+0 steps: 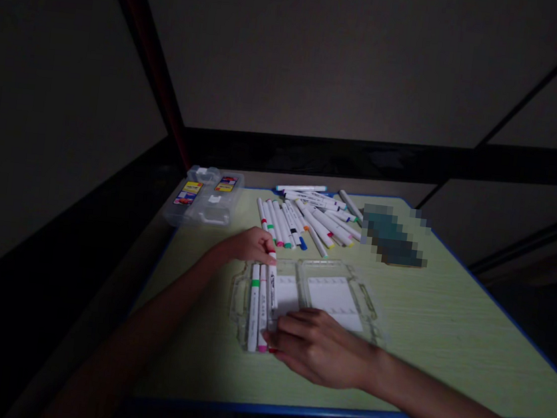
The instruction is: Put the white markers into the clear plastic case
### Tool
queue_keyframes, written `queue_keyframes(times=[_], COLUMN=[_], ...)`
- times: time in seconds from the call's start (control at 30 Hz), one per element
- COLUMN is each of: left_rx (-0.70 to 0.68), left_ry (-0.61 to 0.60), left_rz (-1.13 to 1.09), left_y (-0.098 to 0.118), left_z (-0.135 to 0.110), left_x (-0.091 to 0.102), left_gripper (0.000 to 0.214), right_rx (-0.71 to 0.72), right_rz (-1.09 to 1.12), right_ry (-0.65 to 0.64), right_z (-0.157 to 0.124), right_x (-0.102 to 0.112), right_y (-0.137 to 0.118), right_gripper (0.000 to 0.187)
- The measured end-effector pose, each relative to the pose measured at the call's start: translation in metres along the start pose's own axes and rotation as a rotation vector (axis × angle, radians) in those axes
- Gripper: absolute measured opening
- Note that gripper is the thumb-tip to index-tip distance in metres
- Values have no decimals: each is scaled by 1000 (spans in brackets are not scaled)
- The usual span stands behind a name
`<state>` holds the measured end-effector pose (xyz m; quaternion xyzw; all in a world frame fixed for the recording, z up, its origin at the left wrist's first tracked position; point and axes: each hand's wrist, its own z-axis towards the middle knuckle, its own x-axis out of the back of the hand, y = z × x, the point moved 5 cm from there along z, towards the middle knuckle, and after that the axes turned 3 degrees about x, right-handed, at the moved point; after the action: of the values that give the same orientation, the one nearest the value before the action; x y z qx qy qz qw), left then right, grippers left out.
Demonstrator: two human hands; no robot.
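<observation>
Right now, from my end of the feed, the thing I follow is a white marker (274,290) with a red upper end, lying lengthwise over the left half of an open clear plastic case (370,301). The left hand (253,245) has its thumb and fingers closed on the marker's red end, at the far side of the case. The right hand (319,345) is half curled over the near end; its fingertips are down by the marker, but I can't tell whether they grip it or only rest there. A bit of red shows under those fingers.

Just to the left, two more markers lie side by side in the case: a green-banded marker (253,310) and a pink-ended marker (263,311). White inserts (332,293) show in the case too.

Beyond it I see a loose spread of markers (318,223) with variously coloured ends. Farther left stand clear boxes (215,212) with bright labels. On the right, a dark item (390,238) is pixelated past naming. All this sits on a pale yellow-green table (463,351) edged in blue, before a dim wall (325,60).
</observation>
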<state>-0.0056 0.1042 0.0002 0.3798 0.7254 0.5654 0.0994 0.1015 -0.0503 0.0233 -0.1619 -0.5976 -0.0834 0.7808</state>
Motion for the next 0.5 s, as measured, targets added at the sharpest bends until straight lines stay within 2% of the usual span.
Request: queue_keyframes(times=[0.5], left_rx=[-30], left_ry=[-23], left_rz=[-9], left_y=[-4], left_z=[1], left_x=[3], left_gripper=[26], right_rx=[-15], right_rz=[56], right_ry=[21], right_z=[-2], right_x=[-3], right_y=[2], right_gripper=[27])
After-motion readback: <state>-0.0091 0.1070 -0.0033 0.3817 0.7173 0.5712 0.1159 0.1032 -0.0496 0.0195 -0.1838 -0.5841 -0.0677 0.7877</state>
